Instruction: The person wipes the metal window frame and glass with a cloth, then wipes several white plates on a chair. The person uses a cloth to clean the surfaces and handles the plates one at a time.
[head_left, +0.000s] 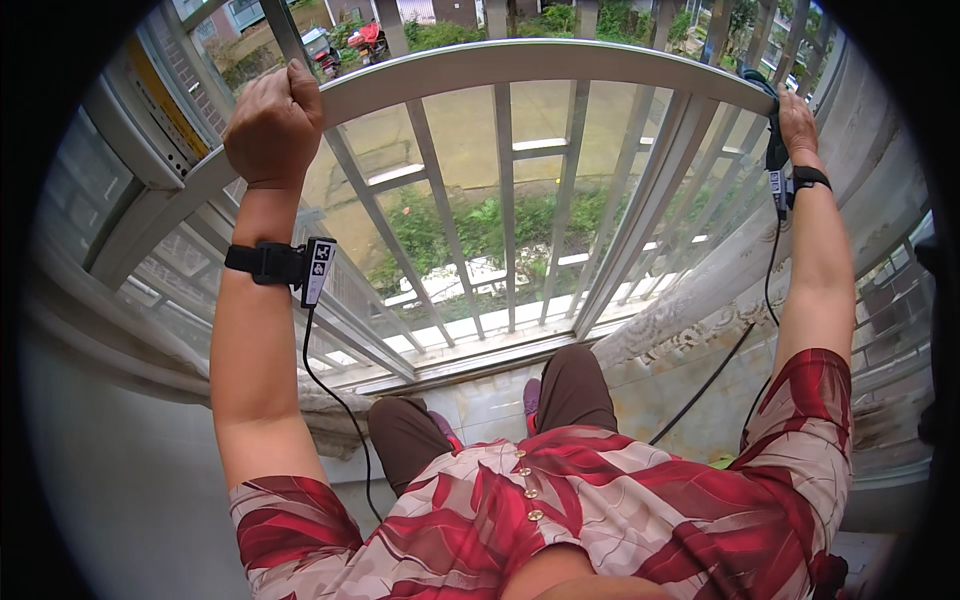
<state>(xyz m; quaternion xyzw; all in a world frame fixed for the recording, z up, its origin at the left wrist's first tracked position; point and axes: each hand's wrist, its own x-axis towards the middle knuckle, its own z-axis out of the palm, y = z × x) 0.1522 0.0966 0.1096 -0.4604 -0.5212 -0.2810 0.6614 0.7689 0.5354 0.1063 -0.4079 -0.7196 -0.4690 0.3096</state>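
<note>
A pale metal window rail (510, 64) curves across the upper view in front of me. My left hand (274, 124) is closed in a fist at its left part, and the fingers wrap out of sight around the frame. At the rail's right end, my right hand (796, 120) holds a dark green cloth (774, 139) against the frame. Part of the cloth hangs below that hand, and its fingertips are partly hidden. Below the rail are glass panes with an upright window stile (637, 214) between them. Each wrist carries a strapped sensor, such as the left sensor (318, 271), with a black cable.
Metal security bars (504, 210) stand outside the glass. Lace curtains (712, 315) hang at the right, and another curtain (127, 330) is gathered at the left. A black cable (705, 382) crosses the tiled floor (484, 405). Plants (480, 225) and parked motorbikes (367, 43) are outdoors.
</note>
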